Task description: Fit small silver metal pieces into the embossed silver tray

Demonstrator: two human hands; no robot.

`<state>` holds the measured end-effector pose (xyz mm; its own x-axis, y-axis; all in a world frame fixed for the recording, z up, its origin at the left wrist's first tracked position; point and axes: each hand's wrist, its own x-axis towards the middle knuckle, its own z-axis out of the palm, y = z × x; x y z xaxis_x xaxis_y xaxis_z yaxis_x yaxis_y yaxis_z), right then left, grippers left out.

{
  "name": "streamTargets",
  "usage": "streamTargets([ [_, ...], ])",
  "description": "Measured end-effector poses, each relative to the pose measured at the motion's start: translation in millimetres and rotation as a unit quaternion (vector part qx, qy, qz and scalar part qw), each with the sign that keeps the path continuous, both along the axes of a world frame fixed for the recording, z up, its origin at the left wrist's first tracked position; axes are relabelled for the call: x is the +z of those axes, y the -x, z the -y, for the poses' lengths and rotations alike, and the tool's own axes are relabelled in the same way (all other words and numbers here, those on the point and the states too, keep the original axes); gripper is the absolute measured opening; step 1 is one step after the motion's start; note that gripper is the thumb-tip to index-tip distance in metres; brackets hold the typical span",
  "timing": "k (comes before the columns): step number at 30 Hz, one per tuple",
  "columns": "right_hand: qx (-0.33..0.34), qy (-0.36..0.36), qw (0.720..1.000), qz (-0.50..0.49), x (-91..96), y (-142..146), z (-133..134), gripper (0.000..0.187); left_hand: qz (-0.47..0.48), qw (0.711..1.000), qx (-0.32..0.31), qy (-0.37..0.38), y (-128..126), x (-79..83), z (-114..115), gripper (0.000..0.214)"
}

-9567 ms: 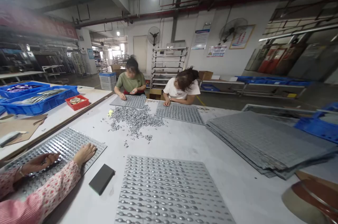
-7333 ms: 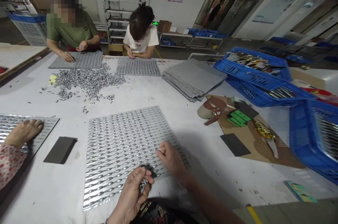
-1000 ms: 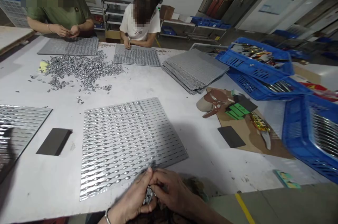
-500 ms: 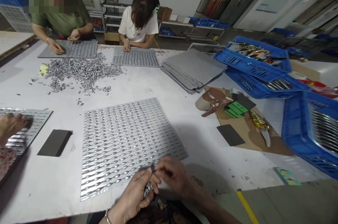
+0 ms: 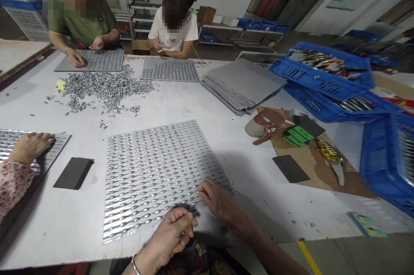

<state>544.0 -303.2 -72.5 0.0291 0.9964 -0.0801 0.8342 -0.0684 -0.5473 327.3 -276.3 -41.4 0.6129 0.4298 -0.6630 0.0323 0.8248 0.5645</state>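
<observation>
A flat silver sheet (image 5: 145, 171) with rows of small oval hollows lies on the table in front of me, many rows filled with shiny silver oval pieces. My left hand (image 5: 171, 229) is closed at the sheet's near edge, curled around loose oval pieces that its fingers now mostly hide. Over the lower right part of the sheet, my right hand (image 5: 216, 199) is closed in a pinch with its fingertips at a row. Whatever is between those fingertips is too small to make out.
A pile of loose oval pieces (image 5: 106, 87) lies farther back. Two people work across the table; another person's hand (image 5: 30, 147) rests on a sheet at left. A dark grey block (image 5: 73, 173), stacked sheets (image 5: 244, 83), a brown tape dispenser (image 5: 268, 124) and blue baskets (image 5: 320, 70) surround me.
My right hand has moved from beside my left hand up onto the sheet. My left hand stays closed near the edge. The neighbour's hand at left has come farther into view.
</observation>
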Motion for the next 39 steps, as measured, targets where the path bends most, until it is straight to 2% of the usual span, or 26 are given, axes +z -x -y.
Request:
streamTargets([
  [4, 0.009, 0.0, 0.999, -0.039, 2.1, -3, -4, 0.017, 0.013, 1.0, -0.003, -0.004, 2, -0.2, 2, 0.038],
  [7, -0.001, 0.01, 0.994, -0.107, 9.4, -3, -6, 0.015, 0.013, 1.0, 0.008, -0.011, 2, -0.3, 1, 0.044],
  [10, -0.017, 0.055, 0.972, -0.23, 26.6, 1, -4, 0.011, 0.009, 0.999, 0.036, -0.025, 2, 2.4, -2, 0.057],
  [13, 0.009, 0.101, 0.937, -0.334, 49.4, 13, -3, 0.01, 0.019, 0.996, 0.065, -0.057, 2, 7.8, -4, 0.058],
  [16, 0.036, 0.102, 0.931, -0.348, 65.9, 25, -5, 0.011, 0.028, 0.993, 0.065, -0.097, 4, 11.5, -5, 0.052],
  [18, 0.042, 0.101, 0.929, -0.352, 69.9, 32, -7, 0.013, 0.024, 0.991, 0.065, -0.118, 7, 11.6, -4, 0.046],
  [23, 0.01, 0.113, 0.915, -0.388, 66.8, 46, -13, 0.012, 0.004, 0.985, 0.096, -0.143, 14, 10.0, -4, 0.036],
  [27, -0.025, 0.138, 0.893, -0.428, 65.8, 53, -15, 0.015, -0.005, 0.984, 0.116, -0.132, 17, 14.3, -5, 0.024],
  [32, -0.043, 0.145, 0.863, -0.481, 60.0, 58, -13, 0.02, -0.006, 0.985, 0.109, -0.133, 18, 18.6, -8, 0.029],
  [39, -0.039, 0.114, 0.861, -0.495, 47.0, 61, -9, 0.02, -0.015, 0.982, 0.098, -0.159, 20, 19.3, -10, 0.03],
])
